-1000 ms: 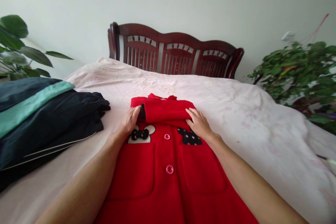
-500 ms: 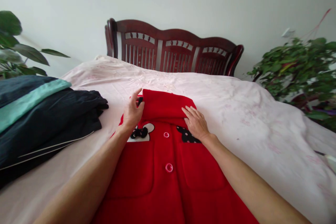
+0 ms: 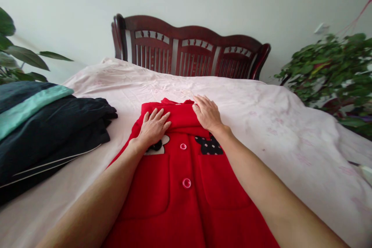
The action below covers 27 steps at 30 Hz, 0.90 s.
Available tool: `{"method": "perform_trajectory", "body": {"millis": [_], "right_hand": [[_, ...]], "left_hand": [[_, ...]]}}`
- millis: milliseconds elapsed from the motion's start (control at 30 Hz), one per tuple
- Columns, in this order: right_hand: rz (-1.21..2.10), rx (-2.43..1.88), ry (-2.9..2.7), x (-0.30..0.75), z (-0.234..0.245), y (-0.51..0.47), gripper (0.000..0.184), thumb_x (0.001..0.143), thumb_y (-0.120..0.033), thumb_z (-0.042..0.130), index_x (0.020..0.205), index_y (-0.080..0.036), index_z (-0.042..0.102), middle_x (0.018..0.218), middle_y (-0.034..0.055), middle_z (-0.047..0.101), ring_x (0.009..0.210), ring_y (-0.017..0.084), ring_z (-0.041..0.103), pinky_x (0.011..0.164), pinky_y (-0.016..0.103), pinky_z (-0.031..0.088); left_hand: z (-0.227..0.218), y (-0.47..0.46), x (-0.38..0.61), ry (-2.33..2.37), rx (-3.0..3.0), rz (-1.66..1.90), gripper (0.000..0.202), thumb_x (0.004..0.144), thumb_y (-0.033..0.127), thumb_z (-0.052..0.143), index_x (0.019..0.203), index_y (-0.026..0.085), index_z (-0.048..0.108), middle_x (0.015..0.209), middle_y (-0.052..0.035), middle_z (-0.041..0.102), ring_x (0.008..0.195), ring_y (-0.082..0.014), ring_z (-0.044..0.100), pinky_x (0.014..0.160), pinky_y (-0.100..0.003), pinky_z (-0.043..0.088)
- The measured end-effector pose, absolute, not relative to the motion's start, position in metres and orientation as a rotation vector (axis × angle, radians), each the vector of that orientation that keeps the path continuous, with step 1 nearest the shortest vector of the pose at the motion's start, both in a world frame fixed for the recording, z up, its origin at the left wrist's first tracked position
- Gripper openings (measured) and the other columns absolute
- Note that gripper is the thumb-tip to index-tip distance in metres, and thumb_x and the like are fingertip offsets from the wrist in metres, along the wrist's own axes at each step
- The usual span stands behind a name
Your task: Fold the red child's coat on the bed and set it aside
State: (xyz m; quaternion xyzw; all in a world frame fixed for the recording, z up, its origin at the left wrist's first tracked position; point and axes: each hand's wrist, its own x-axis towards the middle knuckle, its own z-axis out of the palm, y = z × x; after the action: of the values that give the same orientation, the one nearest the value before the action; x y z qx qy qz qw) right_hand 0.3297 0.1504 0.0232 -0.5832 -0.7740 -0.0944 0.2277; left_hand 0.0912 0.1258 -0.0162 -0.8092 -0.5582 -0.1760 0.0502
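A red child's coat [image 3: 186,193] with pink buttons, two front pockets and black polka-dot bow patches lies front up on the bed [image 3: 261,124]. Its upper part is folded down toward me into a red band [image 3: 181,118]. My left hand [image 3: 153,127] lies flat on the left end of that fold, fingers spread, covering part of the left bow patch. My right hand [image 3: 207,113] rests flat on the fold's right end, fingers reaching to its far edge. Neither hand holds anything.
A stack of folded dark navy and teal clothes [image 3: 43,128] sits on the bed at the left. A dark red wooden headboard [image 3: 188,52] stands at the far end against a pale wall. Leafy plants flank the bed at left [image 3: 17,54] and right [image 3: 334,69].
Both hands let go of the folded edge and moved farther away onto the top of the fold, now lying flat. The fold sits flatter and farther up the coat.
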Motion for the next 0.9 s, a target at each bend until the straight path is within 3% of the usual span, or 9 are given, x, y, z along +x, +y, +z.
{"method": "perform_trajectory", "body": {"millis": [133, 400, 533, 667, 767, 833, 900], "right_hand": [[-0.049, -1.927, -2.306, 0.327, -0.008, 0.152, 0.059, 0.103, -0.051, 0.029, 0.154, -0.023, 0.038, 0.161, 0.0065, 0.036, 0.149, 0.029, 0.027, 0.12, 0.055, 0.019], [-0.227, -1.891, -2.286, 0.355, -0.027, 0.137, 0.056, 0.104, -0.042, 0.025, 0.153, -0.019, 0.038, 0.16, 0.0066, 0.038, 0.149, 0.023, 0.028, 0.124, 0.044, 0.013], [-0.189, -1.914, -2.252, 0.372, -0.038, 0.114, 0.059, 0.103, -0.042, 0.028, 0.157, -0.018, 0.03, 0.164, 0.0061, 0.027, 0.152, 0.023, 0.019, 0.124, 0.045, 0.015], [-0.065, -1.926, -2.303, 0.386, -0.039, 0.092, 0.069, 0.099, -0.042, 0.037, 0.158, -0.009, 0.023, 0.166, 0.0124, 0.017, 0.154, 0.027, 0.009, 0.124, 0.043, 0.017], [0.066, -1.963, -2.336, 0.394, -0.021, 0.08, 0.067, 0.098, -0.042, 0.039, 0.156, -0.01, 0.029, 0.164, 0.0155, 0.023, 0.152, 0.028, 0.02, 0.121, 0.044, 0.026], [0.117, -1.965, -2.342, 0.395, -0.005, 0.069, 0.057, 0.101, -0.04, 0.032, 0.152, -0.014, 0.039, 0.16, 0.0142, 0.035, 0.147, 0.025, 0.034, 0.118, 0.042, 0.033], [0.095, -1.945, -2.325, 0.393, 0.005, 0.053, 0.054, 0.103, -0.038, 0.026, 0.149, -0.017, 0.043, 0.156, 0.0131, 0.042, 0.145, 0.024, 0.039, 0.117, 0.043, 0.034]], "left_hand": [[-0.026, 0.129, 0.082, -1.778, -2.464, -0.413, 0.054, 0.102, 0.045, 0.035, 0.153, 0.027, 0.04, 0.162, -0.0073, 0.034, 0.151, -0.0326, 0.026, 0.121, -0.055, 0.021], [-0.037, 0.133, 0.072, -1.836, -2.457, -0.452, 0.055, 0.103, 0.046, 0.03, 0.154, 0.03, 0.037, 0.164, -0.0074, 0.029, 0.151, -0.0308, 0.025, 0.122, -0.051, 0.019], [-0.042, 0.136, 0.07, -1.852, -2.474, -0.491, 0.056, 0.102, 0.046, 0.03, 0.155, 0.029, 0.036, 0.165, -0.0069, 0.028, 0.152, -0.0296, 0.022, 0.123, -0.05, 0.017], [-0.042, 0.136, 0.065, -1.87, -2.549, -0.503, 0.056, 0.101, 0.043, 0.034, 0.155, 0.027, 0.036, 0.165, -0.0078, 0.028, 0.153, -0.0296, 0.021, 0.122, -0.051, 0.016], [-0.039, 0.133, 0.058, -1.865, -2.588, -0.523, 0.055, 0.1, 0.042, 0.034, 0.153, 0.026, 0.039, 0.163, -0.0108, 0.031, 0.151, -0.0303, 0.027, 0.119, -0.054, 0.023], [-0.035, 0.129, 0.052, -1.838, -2.62, -0.556, 0.054, 0.101, 0.041, 0.031, 0.15, 0.023, 0.044, 0.158, -0.0138, 0.04, 0.147, -0.0309, 0.036, 0.115, -0.055, 0.031], [-0.03, 0.121, 0.046, -1.762, -2.656, -0.63, 0.05, 0.101, 0.038, 0.03, 0.143, 0.023, 0.053, 0.15, -0.014, 0.051, 0.14, -0.0291, 0.046, 0.11, -0.051, 0.04]]}}
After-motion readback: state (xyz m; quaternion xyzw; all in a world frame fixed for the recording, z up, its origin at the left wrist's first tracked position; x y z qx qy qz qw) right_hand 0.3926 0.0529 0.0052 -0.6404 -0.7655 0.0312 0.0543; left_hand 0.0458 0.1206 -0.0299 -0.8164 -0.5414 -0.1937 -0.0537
